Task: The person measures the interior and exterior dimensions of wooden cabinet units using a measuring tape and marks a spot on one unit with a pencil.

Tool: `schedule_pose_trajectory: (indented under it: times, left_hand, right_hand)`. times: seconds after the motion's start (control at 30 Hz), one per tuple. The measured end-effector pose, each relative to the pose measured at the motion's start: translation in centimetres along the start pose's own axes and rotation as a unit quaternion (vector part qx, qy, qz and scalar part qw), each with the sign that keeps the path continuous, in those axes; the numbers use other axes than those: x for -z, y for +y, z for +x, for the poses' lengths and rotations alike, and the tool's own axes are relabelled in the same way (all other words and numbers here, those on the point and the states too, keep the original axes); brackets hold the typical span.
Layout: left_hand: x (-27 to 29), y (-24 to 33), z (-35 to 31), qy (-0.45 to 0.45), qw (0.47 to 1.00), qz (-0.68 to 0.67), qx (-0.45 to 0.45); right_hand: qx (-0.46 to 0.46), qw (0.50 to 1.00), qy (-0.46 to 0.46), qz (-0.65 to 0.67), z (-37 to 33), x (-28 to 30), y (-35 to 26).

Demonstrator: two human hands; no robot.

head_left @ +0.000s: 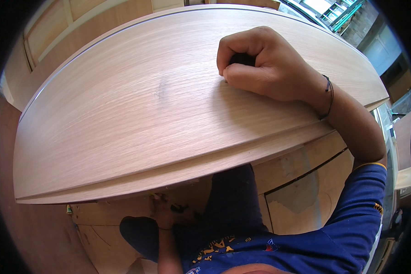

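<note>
A wide, pale wood-grain panel (123, 105) stretches across the view in front of me, with a stepped strip along its near edge. Over its right half, my right hand (265, 66) is curled closed, its fingertips touching or nearly touching the surface. A black patch shows inside the curl, and I cannot make out whether it is a held thing or deep shadow. Below the panel's near edge hangs my left hand (162, 212), small and in shade beside my leg. Its fingers are too dim to read. A faint grey smudge (161, 89) marks the panel's middle.
Wooden boards (301, 192) lie beneath, around my legs. Framed wood panels (73, 27) stand at the far left, and a reddish-brown surface (13, 205) borders the left side. Teal-green metal frames (347, 16) are at the far right. A small bottle (69, 209) sits below the panel's left end.
</note>
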State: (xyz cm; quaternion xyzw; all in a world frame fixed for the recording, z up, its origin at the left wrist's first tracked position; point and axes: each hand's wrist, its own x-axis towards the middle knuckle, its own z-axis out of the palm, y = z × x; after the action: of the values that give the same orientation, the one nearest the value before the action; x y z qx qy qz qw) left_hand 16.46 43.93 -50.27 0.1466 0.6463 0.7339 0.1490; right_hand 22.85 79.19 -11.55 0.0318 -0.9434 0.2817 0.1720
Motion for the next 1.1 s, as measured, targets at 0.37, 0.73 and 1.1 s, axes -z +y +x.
schedule_pose_trajectory:
  times: [0.37, 0.73, 1.1]
  left_hand:
    - [-0.4, 1.9, -0.1, 0.013, 0.998, -0.037, 0.042]
    - [-0.6, 1.6, -0.3, 0.026, 0.996, -0.077, 0.036]
    - [0.1, 1.3, -0.2, 0.004, 0.995, -0.084, 0.055]
  right_hand:
    - [-0.012, 1.000, 0.018, -0.010, -0.1, -0.1, 0.0]
    - [0.003, 0.999, 0.019, -0.039, -0.1, -0.3, 0.4]
    - [-0.006, 0.999, 0.012, -0.049, 0.1, -0.2, 0.0]
